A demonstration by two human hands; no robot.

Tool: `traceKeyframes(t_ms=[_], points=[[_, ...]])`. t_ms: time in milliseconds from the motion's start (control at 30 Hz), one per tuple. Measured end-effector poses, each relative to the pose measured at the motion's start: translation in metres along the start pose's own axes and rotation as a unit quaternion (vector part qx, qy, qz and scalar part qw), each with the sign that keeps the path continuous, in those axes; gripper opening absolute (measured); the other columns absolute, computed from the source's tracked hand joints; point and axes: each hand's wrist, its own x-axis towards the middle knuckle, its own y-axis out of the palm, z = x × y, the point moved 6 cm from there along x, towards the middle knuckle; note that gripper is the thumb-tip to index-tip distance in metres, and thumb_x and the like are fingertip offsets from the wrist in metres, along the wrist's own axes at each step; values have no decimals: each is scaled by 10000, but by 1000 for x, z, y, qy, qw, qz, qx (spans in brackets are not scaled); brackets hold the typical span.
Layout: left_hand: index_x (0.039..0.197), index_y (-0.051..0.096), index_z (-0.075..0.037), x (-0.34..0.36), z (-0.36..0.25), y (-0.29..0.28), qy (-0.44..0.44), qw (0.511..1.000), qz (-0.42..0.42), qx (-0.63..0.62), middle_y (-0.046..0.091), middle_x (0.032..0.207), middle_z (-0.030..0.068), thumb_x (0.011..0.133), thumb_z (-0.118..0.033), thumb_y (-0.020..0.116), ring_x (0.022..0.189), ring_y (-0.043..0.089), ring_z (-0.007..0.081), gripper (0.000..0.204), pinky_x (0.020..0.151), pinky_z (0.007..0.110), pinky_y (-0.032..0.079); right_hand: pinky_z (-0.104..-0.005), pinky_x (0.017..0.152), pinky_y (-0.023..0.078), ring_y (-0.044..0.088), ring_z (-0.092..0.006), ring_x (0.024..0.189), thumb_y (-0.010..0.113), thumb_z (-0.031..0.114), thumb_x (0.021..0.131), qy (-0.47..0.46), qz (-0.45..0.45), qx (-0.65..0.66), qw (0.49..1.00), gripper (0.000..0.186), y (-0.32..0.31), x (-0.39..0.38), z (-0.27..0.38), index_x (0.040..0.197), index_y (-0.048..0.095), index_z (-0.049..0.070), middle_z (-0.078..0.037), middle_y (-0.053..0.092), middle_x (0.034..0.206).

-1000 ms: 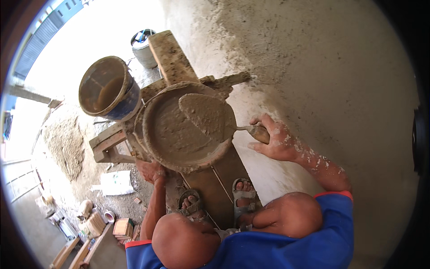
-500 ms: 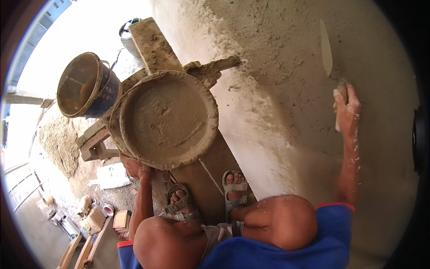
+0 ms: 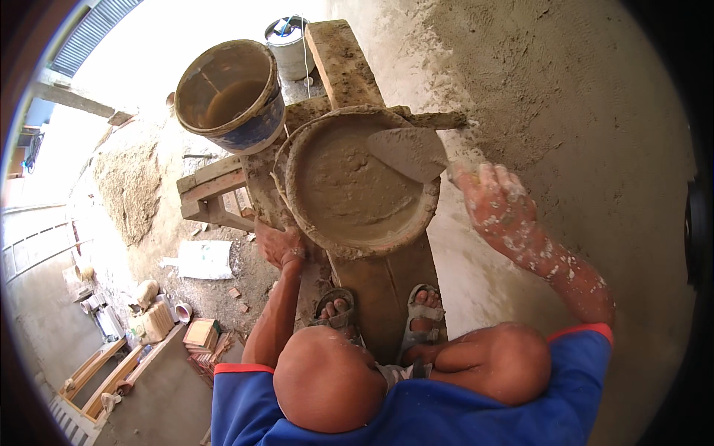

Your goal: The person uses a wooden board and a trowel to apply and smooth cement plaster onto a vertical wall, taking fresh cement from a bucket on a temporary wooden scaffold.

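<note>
My right hand (image 3: 506,212), spotted with mortar, is closed round the handle of a trowel (image 3: 410,154). The trowel's smeared blade reaches over the right rim of a round basin (image 3: 433,212), with its tip above the wet grey mortar (image 3: 349,189) inside. Most of the handle is hidden by my fingers. Left of the basin, my left hand (image 3: 280,244) is closed on the edge of a wooden plank (image 3: 262,182); part of its grip is hidden.
A dirty blue bucket (image 3: 260,126) stands behind the basin at left, a second bucket (image 3: 290,56) farther back. My sandalled feet rest on a board (image 3: 383,297). A plastered wall (image 3: 565,111) rises at right. Sand (image 3: 126,189) and stacked tiles (image 3: 201,334) lie below left.
My right hand has brought the trowel from the wall leftward to the basin. The view has shifted, so the basin and buckets appear farther right. My left hand stays beside the basin.
</note>
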Motion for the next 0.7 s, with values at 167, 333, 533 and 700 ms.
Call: traceKeyframes(t_ms=[167, 333, 533, 700], points=[[1302, 439, -22, -6, 2, 11, 24, 1000, -8, 6, 537, 1211, 204, 758, -309, 672, 1160, 484, 369, 657, 985, 421, 378, -400, 710, 527, 619, -314, 838, 573, 154, 823, -21, 111, 267, 957, 360, 38, 7, 42, 1176, 547, 89, -147, 608, 933], [1299, 433, -12, -7, -2, 4, 18, 1000, -20, 10, 540, 1191, 211, 759, -288, 662, 1151, 483, 374, 648, 980, 425, 376, -433, 752, 508, 625, -369, 911, 664, 148, 783, -4, 23, 467, 884, 421, 52, -2, 40, 1174, 542, 49, -188, 644, 991], [1295, 430, 2, 0, 2, 3, 41, 999, -8, -3, 540, 1186, 219, 747, -266, 662, 1137, 492, 384, 654, 961, 437, 389, -422, 724, 513, 619, -369, 848, 659, 156, 777, 44, -17, 440, 897, 388, 73, -8, 38, 1137, 553, 60, -176, 634, 917], [1327, 414, -14, -10, -1, 19, 22, 999, 24, 19, 525, 1232, 220, 723, -231, 678, 1165, 485, 380, 694, 978, 430, 393, -418, 711, 510, 619, -367, 829, 664, 146, 782, 104, -21, 449, 887, 375, 52, -43, 6, 1132, 556, 66, -166, 633, 896]])
